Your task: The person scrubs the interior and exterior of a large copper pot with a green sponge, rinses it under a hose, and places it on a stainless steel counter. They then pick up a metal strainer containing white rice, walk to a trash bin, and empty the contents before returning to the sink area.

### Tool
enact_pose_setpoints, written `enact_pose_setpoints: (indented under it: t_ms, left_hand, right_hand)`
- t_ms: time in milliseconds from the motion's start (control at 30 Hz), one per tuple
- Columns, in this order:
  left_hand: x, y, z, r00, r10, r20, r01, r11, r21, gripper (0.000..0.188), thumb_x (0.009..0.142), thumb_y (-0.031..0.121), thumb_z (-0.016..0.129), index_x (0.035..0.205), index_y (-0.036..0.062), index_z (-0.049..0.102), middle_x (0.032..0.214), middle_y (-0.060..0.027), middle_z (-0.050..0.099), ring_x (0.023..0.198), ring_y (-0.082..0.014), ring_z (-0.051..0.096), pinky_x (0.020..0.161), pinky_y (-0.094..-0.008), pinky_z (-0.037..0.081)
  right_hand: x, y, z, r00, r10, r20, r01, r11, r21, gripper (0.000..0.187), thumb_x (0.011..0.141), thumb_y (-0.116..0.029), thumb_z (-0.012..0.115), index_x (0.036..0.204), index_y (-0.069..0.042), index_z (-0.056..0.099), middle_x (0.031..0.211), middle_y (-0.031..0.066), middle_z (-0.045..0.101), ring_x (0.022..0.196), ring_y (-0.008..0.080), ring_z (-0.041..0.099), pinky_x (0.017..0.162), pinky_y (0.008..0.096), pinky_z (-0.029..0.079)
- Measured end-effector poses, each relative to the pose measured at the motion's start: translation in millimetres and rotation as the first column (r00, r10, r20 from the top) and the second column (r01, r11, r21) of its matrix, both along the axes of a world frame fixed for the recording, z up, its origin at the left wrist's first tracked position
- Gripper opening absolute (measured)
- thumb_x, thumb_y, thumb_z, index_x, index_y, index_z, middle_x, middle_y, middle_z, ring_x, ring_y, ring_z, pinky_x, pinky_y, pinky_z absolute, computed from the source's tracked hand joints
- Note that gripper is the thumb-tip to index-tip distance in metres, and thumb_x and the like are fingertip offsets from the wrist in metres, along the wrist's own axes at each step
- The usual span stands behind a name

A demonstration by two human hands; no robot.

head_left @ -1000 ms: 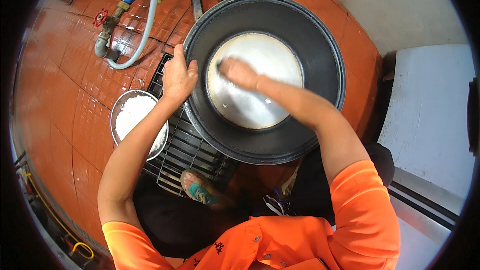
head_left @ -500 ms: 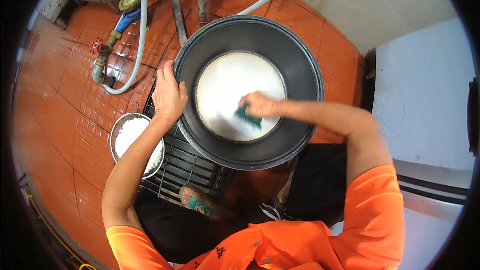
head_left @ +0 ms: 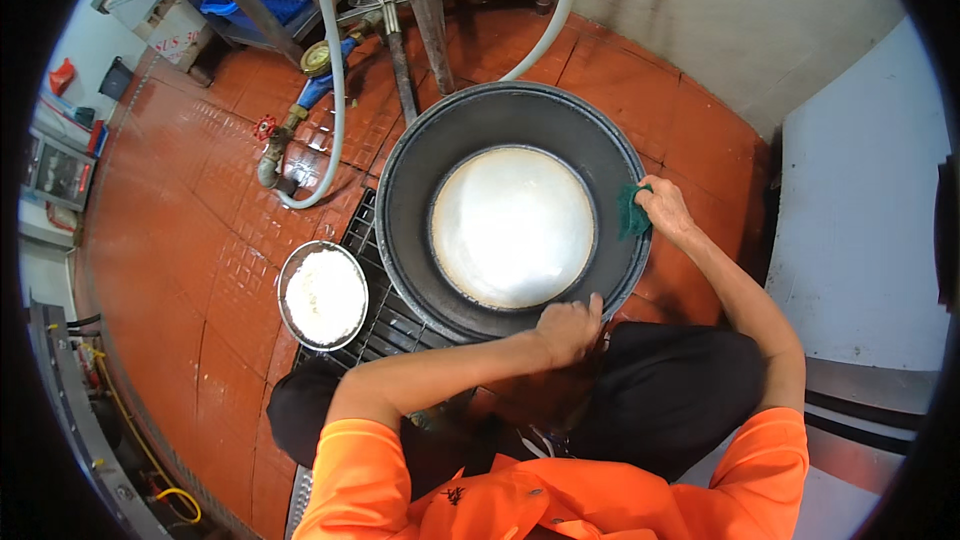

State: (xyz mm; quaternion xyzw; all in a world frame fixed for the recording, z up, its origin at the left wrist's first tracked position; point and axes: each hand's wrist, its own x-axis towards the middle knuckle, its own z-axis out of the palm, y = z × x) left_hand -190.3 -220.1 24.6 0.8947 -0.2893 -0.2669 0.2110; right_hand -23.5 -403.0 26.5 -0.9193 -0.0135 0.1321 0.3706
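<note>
A large round pot (head_left: 410,180) with dark grey walls and a pale, shiny bottom stands in front of me, partly over a black floor grating. My right hand (head_left: 664,208) pinches a green scouring pad (head_left: 632,212) against the pot's right rim, with the pad hanging over the inner wall. At the near rim, my left hand (head_left: 570,328) is closed on the edge, thumb toward the inside; the fingers on the outer side are partly hidden. Left of the pot sits a metal bowl (head_left: 287,312) filled with white, rice-like grains.
A water pipe with a red valve handle (head_left: 264,128) and a pale hose (head_left: 338,70) rises at the far left. Behind the pot are table legs (head_left: 425,15) and a long-handled strainer (head_left: 400,70). The grating (head_left: 385,325) lies underneath; a white cabinet (head_left: 850,210) stands right.
My left hand has gone from the pot's left rim to its near rim. My right hand has carried the scouring pad from the pot's bottom to the right rim. The view has shifted.
</note>
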Motion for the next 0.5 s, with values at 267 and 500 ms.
enact_pose_setpoints:
  t_ms: [267, 500]
  left_hand:
    - [35, 33, 78, 0.958, 0.282, 0.045, -0.282, 0.959, -0.001, 0.036, 0.069, -0.001, 0.052, 0.104, -0.0056, 0.053, 0.075, -0.0284, 0.061, 0.076, -0.0433, 0.061, 0.071, -0.0464, 0.05]
    - [114, 118, 145, 0.78, 0.607, 0.15, -0.504, 0.752, -0.426, 0.017, 0.075, 0.01, 0.063, 0.086, -0.0021, 0.065, 0.072, -0.0211, 0.063, 0.071, -0.031, 0.064, 0.065, -0.0404, 0.048]
  right_hand:
    - [39, 19, 51, 0.991, -0.126, 0.044, 0.09, 0.876, 0.474, 0.02, 0.072, -0.016, 0.052, 0.073, 0.004, 0.055, 0.069, 0.0102, 0.051, 0.069, 0.0197, 0.049, 0.062, 0.035, 0.039]
    - [64, 52, 138, 0.974, -0.171, 0.148, -0.022, 0.58, 0.814, 0.011, 0.082, -0.012, 0.051, 0.086, -0.002, 0.052, 0.079, 0.0001, 0.05, 0.078, 0.009, 0.043, 0.073, 0.0264, 0.036]
